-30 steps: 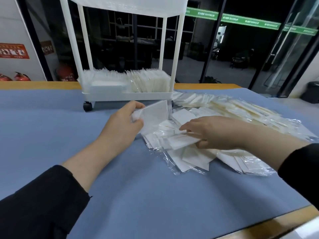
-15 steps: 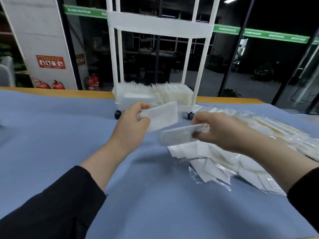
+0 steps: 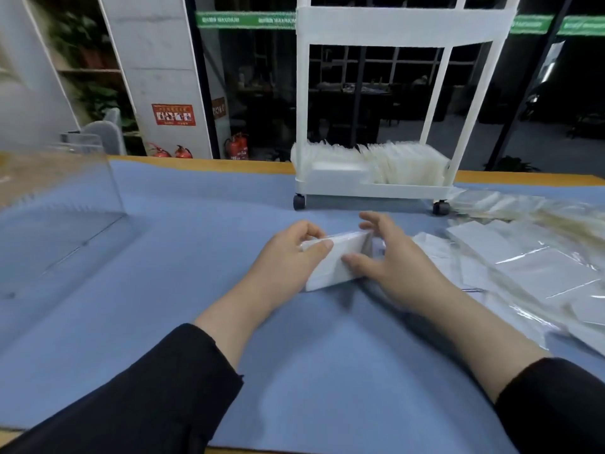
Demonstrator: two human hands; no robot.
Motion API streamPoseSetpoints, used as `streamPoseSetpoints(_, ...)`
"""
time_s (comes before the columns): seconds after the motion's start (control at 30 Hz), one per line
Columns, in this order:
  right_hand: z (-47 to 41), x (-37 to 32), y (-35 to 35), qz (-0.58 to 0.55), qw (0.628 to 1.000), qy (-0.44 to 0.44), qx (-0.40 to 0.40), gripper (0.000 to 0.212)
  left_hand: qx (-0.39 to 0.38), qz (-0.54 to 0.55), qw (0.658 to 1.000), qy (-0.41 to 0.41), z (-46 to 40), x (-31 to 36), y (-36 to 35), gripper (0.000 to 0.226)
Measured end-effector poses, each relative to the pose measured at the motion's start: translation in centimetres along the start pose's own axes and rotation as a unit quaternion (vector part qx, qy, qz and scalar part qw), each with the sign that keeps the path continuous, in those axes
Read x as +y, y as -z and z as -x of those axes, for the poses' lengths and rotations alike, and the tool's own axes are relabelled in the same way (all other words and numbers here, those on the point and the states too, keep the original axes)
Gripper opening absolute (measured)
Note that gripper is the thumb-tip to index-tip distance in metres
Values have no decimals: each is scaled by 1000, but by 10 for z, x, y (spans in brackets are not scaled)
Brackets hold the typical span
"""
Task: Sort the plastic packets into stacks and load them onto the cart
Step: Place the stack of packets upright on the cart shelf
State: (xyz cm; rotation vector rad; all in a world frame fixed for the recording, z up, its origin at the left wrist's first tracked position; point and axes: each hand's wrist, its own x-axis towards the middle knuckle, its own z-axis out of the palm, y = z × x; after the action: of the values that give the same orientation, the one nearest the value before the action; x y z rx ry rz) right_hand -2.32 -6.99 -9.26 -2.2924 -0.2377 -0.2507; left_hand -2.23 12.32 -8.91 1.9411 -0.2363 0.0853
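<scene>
A person squares a small stack of packets (image 3: pixel 334 263) on the blue worktop (image 3: pixel 183 273), directly in front of them and short of the white cart (image 3: pixel 376 188) at twelve o'clock. The left hand (image 3: pixel 288 257) grips the stack's nine o'clock end, fingers curled over the top edge and thumb on the near face; the right hand (image 3: pixel 389 260) bears on its three o'clock end with thumb and spread fingers only loosely bent — steadying, by the look of it, not clamping.

The packets appear light and thin, sleeved in glossy film, so the stack is likely to slide apart or fan out if pinched at one corner. A hold on both short ends, with pressure toward the middle, looks safest (a single-handed lift would want thumb on one broad face and fingers on the other).

The loose pile of packets (image 3: pixel 523 270) lies at three o'clock of the hands, just beside the right wrist. The cart's bottom tray already carries upright rows of loaded packets (image 3: pixel 406 162) — room remaining cannot be judged.
</scene>
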Motion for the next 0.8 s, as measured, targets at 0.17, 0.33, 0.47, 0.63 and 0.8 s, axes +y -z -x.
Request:
streamPoseSetpoints(0.17, 5, 2, 5, -21, 1000, -14, -19, 42, -53, -69, 996, -24, 0, 3, 2, 23)
streamPoseSetpoints(0.33, 1, 2, 7, -80, 996, 7, 32, 29, -40, -78, 995, -37, -4, 2, 9, 26)
streamPoseSetpoints(0.47, -2, -1, 11, -161, 983, 10, 89, 28, -8, 129, 992, 16, -9, 2, 11, 30)
streamPoseSetpoints(0.63, -1, -3, 17, -289, 943, -35, 159, 24, -37, 358, 930, 75, -12, 2, -3, 13)
streamPoseSetpoints(0.8, -2, -4, 17, -384, 911, -90, 118, 22, -23, 385, 920, 73, -20, 17, -37, 14)
